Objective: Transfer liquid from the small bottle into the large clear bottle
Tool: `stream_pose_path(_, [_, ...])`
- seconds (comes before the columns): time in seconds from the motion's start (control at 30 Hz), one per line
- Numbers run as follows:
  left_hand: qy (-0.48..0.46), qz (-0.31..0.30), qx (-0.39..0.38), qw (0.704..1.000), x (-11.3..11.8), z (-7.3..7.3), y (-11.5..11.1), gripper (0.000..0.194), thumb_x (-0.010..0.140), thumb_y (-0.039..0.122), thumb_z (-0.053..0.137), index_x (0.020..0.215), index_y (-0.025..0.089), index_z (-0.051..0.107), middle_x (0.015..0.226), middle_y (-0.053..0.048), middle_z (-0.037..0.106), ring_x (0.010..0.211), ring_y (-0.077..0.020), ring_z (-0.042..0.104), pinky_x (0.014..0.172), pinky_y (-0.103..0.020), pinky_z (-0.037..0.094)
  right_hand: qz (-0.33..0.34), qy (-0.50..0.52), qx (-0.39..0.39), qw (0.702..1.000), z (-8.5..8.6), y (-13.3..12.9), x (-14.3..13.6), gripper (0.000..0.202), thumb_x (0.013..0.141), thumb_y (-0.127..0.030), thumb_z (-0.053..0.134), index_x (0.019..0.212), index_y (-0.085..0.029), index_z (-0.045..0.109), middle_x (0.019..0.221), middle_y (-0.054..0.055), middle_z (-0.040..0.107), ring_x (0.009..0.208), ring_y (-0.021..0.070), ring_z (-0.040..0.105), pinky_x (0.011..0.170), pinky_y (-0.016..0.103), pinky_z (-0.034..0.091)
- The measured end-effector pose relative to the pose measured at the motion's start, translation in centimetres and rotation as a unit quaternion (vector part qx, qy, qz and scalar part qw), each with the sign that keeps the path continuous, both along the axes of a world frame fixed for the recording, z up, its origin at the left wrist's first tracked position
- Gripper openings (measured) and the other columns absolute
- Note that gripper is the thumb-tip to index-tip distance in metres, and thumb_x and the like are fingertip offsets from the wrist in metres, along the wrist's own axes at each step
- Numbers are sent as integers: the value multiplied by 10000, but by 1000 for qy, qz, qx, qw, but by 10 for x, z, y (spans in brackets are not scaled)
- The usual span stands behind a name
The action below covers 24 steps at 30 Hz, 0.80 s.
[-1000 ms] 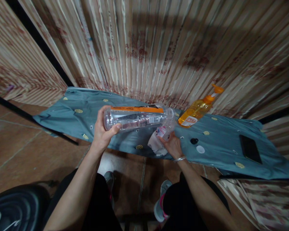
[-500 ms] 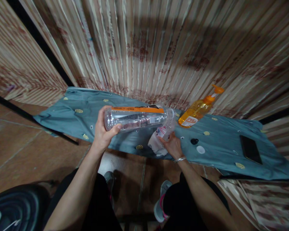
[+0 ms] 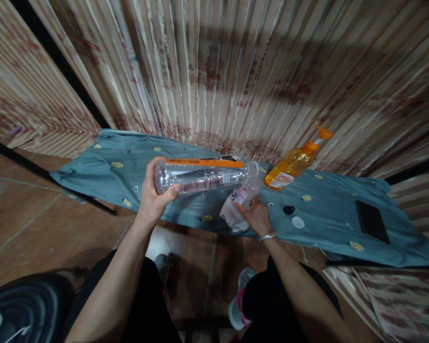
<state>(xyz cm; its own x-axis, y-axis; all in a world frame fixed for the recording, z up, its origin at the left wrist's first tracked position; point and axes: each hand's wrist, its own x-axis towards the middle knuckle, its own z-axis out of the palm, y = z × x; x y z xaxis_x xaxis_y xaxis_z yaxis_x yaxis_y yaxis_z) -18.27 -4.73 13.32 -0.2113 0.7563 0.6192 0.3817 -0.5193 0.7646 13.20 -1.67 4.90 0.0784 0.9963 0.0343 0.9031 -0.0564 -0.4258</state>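
My left hand [image 3: 157, 190] is wrapped round the base of a large clear bottle [image 3: 207, 177] with an orange and black label. The bottle lies on its side in the air, its mouth pointing right. At that mouth is the top of a smaller clear bottle [image 3: 248, 190], which my right hand [image 3: 256, 214] grips around its lower part. The two mouths appear to touch. A white crumpled cloth or tissue [image 3: 232, 214] lies beside the smaller bottle, at the fingertips of my right hand. Whether any liquid is passing between the bottles cannot be made out.
On the teal cloth [image 3: 186, 212] stand an orange pump bottle [image 3: 289, 166], a small black cap [image 3: 289, 209], a white round lid [image 3: 298, 222] and a dark phone [image 3: 372, 221]. A striped curtain [image 3: 214, 76] hangs behind. A black stool [image 3: 28, 305] is at the lower left.
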Motion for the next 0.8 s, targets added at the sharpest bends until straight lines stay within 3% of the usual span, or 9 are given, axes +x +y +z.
stream_pose_path(0.8, [3,-7,3,1000,0,-2,2,800,711,793,751,1291,277,561,1092,-58,660,944,-270,677,790,-401,589,3,4,2,1000,-2,1,1,504,911,-507,709,1220,-137,564,1059,183,792,990,320,767,811,354,553])
